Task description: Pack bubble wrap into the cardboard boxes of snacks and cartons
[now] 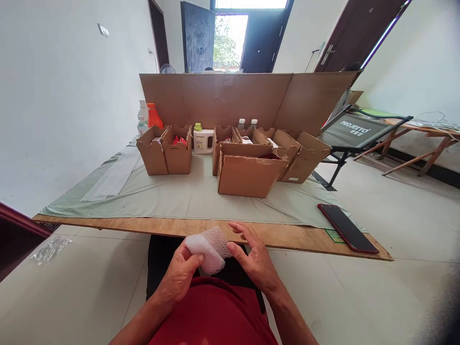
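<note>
In front of my lap, at the table's near edge, my left hand (180, 271) grips a small bundle of bubble wrap (210, 249) between thumb and fingers. The wrap is whitish and partly see-through, folded over itself; whether something lies inside I cannot make out. My right hand (254, 255) is at the bundle's right side, its fingers apart and stretched forward. Its thumb tip is close to the wrap's edge, and I cannot tell if it touches. Beyond the hands, a brown cardboard box (251, 176) stands on the cloth.
More cardboard boxes (178, 158) form a row before an upright cardboard panel (230, 96). A white jug (203, 141) with a green cap and an orange bottle (154, 116) stand there. Flat bubble wrap sheets (113, 175) lie left; a phone (347, 227) lies at the right edge.
</note>
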A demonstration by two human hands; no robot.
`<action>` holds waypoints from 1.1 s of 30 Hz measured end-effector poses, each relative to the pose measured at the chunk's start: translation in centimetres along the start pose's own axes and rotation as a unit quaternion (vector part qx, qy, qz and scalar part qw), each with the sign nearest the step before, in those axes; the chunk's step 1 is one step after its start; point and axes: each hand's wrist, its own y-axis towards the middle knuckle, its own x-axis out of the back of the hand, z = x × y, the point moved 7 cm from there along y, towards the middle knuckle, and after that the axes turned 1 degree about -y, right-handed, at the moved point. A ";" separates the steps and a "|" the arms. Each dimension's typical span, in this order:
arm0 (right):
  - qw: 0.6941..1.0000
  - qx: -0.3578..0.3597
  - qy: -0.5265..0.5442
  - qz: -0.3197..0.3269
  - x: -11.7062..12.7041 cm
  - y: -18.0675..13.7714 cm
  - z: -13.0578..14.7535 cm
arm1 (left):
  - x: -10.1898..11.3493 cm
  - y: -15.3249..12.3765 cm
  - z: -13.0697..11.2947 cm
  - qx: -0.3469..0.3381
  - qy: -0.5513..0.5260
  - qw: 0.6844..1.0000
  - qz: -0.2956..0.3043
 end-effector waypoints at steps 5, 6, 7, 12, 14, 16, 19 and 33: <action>0.993 -0.016 0.072 0.097 -1.2 -0.7 1.3 | -1.2 -0.7 -2.3 -0.071 0.185 0.980 0.010; 0.994 -0.018 0.067 0.090 -1.4 -0.9 1.6 | -1.3 -0.6 -2.9 -0.102 0.236 0.966 -0.004; 0.994 -0.021 0.064 0.081 -1.6 -1.1 1.8 | -1.4 -0.5 -3.4 -0.144 0.293 0.945 -0.020; 0.993 -0.072 0.066 0.059 -2.4 -0.9 1.2 | -3.3 -0.1 -4.5 -0.332 0.476 0.811 -0.074; 0.991 -0.098 0.081 0.034 -2.0 -0.4 0.3 | -3.9 0.3 -4.0 -0.335 0.485 0.806 -0.060; 0.987 -0.116 0.115 0.012 -1.2 0.2 -0.6 | -4.3 0.8 -3.7 -0.314 0.478 0.820 -0.014; 0.975 -0.114 0.190 0.019 0.0 0.9 -1.6 | -3.5 2.0 -3.3 -0.196 0.390 0.897 0.063; 0.967 -0.177 0.101 0.155 5.4 5.4 -6.0 | -4.4 10.4 -2.4 0.000 0.377 0.906 0.192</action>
